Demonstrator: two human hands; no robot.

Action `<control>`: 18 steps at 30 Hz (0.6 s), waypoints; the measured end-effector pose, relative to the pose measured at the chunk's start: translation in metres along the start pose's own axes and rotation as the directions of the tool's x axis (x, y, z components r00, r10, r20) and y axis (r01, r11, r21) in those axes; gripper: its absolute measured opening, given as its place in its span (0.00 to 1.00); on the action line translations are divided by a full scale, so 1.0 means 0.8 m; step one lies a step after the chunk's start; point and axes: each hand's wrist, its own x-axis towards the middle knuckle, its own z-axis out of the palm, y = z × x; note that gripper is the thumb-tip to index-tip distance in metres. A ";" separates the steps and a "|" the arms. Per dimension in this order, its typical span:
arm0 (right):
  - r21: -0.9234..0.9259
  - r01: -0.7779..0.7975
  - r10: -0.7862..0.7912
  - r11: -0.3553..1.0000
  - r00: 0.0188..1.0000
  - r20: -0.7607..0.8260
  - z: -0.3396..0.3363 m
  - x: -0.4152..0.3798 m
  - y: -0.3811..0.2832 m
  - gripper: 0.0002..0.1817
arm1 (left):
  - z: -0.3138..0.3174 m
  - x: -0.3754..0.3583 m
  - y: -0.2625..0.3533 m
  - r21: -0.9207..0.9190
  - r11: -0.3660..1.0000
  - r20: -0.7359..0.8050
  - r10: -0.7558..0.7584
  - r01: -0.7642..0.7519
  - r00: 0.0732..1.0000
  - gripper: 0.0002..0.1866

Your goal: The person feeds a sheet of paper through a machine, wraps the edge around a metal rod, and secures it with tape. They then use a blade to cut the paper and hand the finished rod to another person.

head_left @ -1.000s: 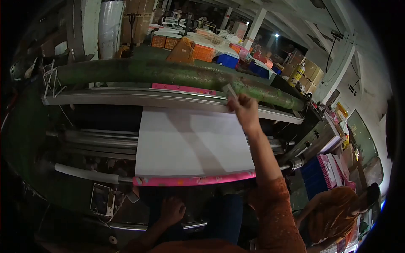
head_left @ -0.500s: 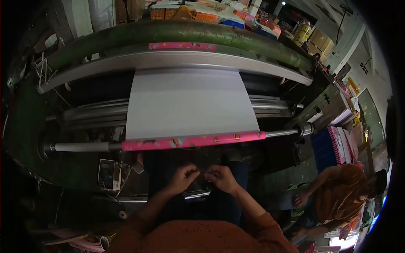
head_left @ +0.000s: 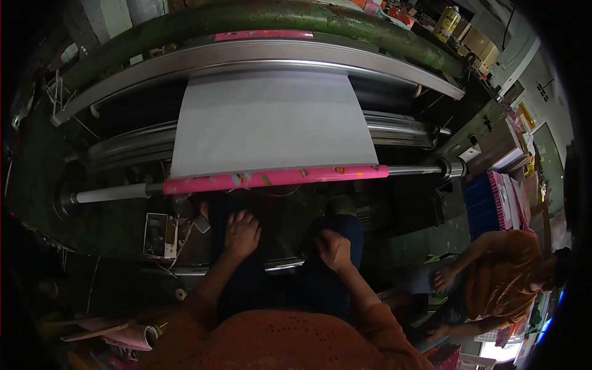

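Observation:
My left hand (head_left: 242,234) lies on my left thigh, its fingers stretched over the knee and holding nothing. On my right thigh rests my right hand (head_left: 335,250), fingers curled in; whatever they may hold is hidden. Beyond my knees, a pink patterned roll (head_left: 277,179) sits on a metal shaft (head_left: 416,170), apart from both hands. A broad white sheet (head_left: 274,120) runs from this roll up under a long metal bar (head_left: 259,52).
A green roller (head_left: 265,28) spans the machine's back. An open box (head_left: 161,235) stands left of my legs. At the right, another person (head_left: 502,271) in an orange shirt sits near a blue bin (head_left: 484,206). A corrugated tube (head_left: 145,337) lies lower left.
My hands have parted from in front of my lap and come down onto my thighs; the left fingers have opened out. The view has tilted downward, so the machine appears higher.

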 end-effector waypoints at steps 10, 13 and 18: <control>-0.074 -0.020 0.024 0.997 0.998 0.051 -0.002 0.001 -0.004 0.06 | 0.003 0.002 -0.001 -0.029 1.000 0.007 -0.002 0.002 1.000 0.09; 0.004 -0.068 0.066 0.998 0.985 0.158 -0.027 0.038 -0.034 0.06 | -0.003 0.003 -0.003 -0.075 0.997 -0.012 0.012 -0.013 1.000 0.08; 0.304 0.140 -0.183 0.942 0.976 0.117 -0.073 0.155 -0.171 0.04 | 0.003 0.006 -0.005 -0.323 0.946 -0.136 -0.019 -0.026 0.991 0.08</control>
